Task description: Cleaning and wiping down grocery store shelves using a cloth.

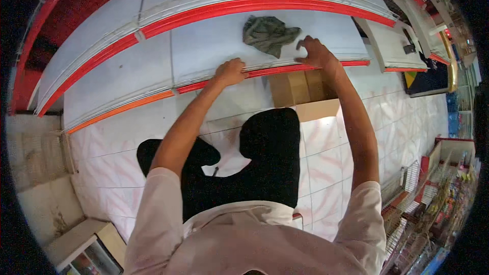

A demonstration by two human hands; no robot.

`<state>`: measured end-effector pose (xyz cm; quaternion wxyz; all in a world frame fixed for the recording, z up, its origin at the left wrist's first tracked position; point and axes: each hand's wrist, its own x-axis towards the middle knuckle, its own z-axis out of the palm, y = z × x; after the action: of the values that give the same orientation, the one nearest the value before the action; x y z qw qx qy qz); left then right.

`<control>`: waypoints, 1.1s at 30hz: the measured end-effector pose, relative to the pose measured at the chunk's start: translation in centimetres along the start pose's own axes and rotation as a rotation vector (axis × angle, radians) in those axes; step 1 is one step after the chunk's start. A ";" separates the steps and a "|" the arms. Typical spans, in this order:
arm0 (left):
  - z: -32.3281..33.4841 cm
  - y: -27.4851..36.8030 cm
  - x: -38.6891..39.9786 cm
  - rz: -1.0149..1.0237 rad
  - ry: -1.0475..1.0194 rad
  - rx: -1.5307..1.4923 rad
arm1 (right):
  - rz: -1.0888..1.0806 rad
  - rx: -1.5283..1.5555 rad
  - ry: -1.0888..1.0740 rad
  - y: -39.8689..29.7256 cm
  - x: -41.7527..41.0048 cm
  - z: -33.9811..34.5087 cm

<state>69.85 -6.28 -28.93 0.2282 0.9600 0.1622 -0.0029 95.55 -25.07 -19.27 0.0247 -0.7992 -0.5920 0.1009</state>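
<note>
A crumpled grey-green cloth (267, 34) lies on a white shelf board (206, 42) with a red front strip. My left hand (231, 71) rests at the front edge of this board, its fingers curled over the rail; whether they grip it is hard to tell. Just right of the cloth is my right hand (315, 53), fingers spread and bent above the shelf, holding nothing. A small gap separates its fingertips from the cloth.
Above runs another white shelf with a red strip (267, 4). An open cardboard box (298, 89) stands on the tiled floor below the lower board. Wire racks with packaged goods (435, 206) are at the right, and a low cabinet (84, 240) is at the lower left.
</note>
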 end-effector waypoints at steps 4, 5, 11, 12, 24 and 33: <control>-0.6 0.6 0.2 -0.031 -0.061 0.014 | -0.094 -0.288 -0.224 5.4 -2.0 3.8; -0.6 1.3 0.8 -0.011 -0.063 0.009 | -0.074 -0.293 -0.225 7.6 -2.3 5.3; -1.1 2.0 0.5 -0.147 -0.100 0.030 | -0.218 0.008 0.028 8.7 -1.3 7.0; -1.6 2.4 0.6 -0.182 -0.125 0.025 | -0.174 0.059 -0.066 8.1 -1.4 5.8; -0.9 3.1 0.5 -0.228 -0.020 0.007 | -0.160 0.031 -0.183 9.1 -1.0 6.4; -1.6 2.8 2.1 -0.018 -0.106 -0.021 | -0.314 0.308 0.056 11.7 -2.1 7.2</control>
<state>72.63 -7.29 -26.43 0.2466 0.9545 0.1583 -0.0541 104.63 -31.12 -27.93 0.1782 -0.6866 -0.6858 0.1630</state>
